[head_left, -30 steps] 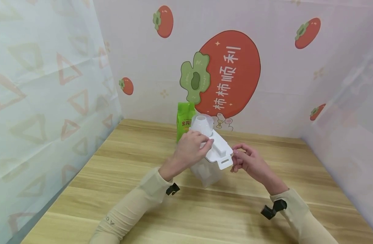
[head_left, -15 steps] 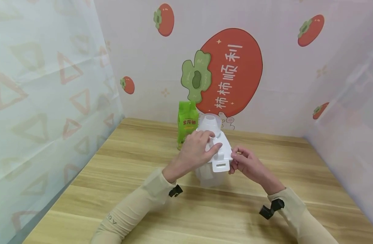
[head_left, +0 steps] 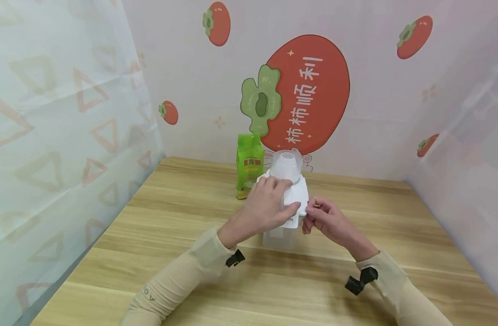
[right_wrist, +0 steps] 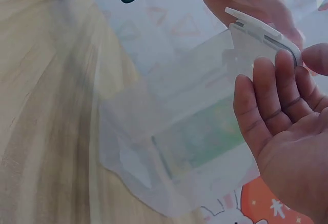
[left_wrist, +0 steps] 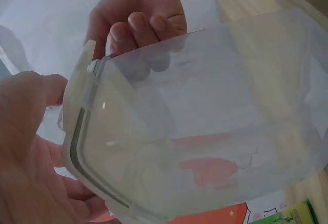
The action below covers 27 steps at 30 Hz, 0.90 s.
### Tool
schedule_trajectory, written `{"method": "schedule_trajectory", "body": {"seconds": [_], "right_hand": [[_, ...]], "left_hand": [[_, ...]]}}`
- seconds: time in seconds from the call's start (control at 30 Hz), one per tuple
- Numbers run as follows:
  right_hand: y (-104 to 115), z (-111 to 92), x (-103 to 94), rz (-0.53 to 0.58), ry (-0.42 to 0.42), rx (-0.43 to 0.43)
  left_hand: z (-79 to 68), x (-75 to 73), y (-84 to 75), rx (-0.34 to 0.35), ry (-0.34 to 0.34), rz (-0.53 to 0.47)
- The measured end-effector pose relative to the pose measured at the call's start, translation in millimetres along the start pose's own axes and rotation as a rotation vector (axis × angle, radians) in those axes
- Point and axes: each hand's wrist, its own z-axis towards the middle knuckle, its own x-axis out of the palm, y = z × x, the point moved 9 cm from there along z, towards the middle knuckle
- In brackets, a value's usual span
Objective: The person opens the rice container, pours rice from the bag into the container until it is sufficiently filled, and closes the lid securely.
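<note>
A clear plastic storage container [head_left: 280, 239] with a white lid [head_left: 296, 194] stands at the middle of the table; a clear cup [head_left: 287, 165] sits on the lid's far part. My left hand [head_left: 263, 203] arches over the lid from the left, thumb and fingers curled down on its top and hiding part of it. From the right, my right hand [head_left: 324, 221] pinches the lid's near right edge, thumb above and fingers below. In the right wrist view, the fingers [right_wrist: 265, 93] lie just under the rim. The left wrist view shows the container's body [left_wrist: 215, 96] sideways.
A green packet [head_left: 249, 167] stands upright behind and left of the container. The wooden table [head_left: 192, 213] is bounded by a back wall [head_left: 184, 68] of printed cloth and by side cloths.
The container has turned from slanting until its front faces the near side, and it stands straighter. My left hand moved slightly right with it; my right hand stays at the lid's edge.
</note>
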Motion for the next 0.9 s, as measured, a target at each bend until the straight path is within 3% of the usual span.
{"method": "schedule_trajectory", "body": {"seconds": [0.1,0.27,0.4,0.53,0.7,0.9], "right_hand": [[0.9,1.2,0.3,-0.086,-0.004,0.016],[1.0,0.7,-6.6,-0.325,-0.038,0.105],[6.7,-0.7,-21.1,-0.456,-0.12,0.125],[12.5,-1.3,-39.6,-0.476,-0.265,0.113],[13.3,-2.7,-58.6,-0.414,-0.429,0.08],[10.3,-4.7,-68.9,-0.351,-0.504,0.046]], "left_hand": [[0.0,-0.2,1.7,-0.005,-0.007,-0.009],[-0.8,-5.1,3.2,0.003,-0.032,-0.045],[-0.7,-6.8,4.3,0.014,-0.044,-0.054],[0.3,-6.3,4.6,0.035,-0.053,-0.06],[1.5,-4.8,3.9,0.066,-0.05,-0.083],[2.1,-0.8,6.5,0.064,-0.035,-0.118]]}}
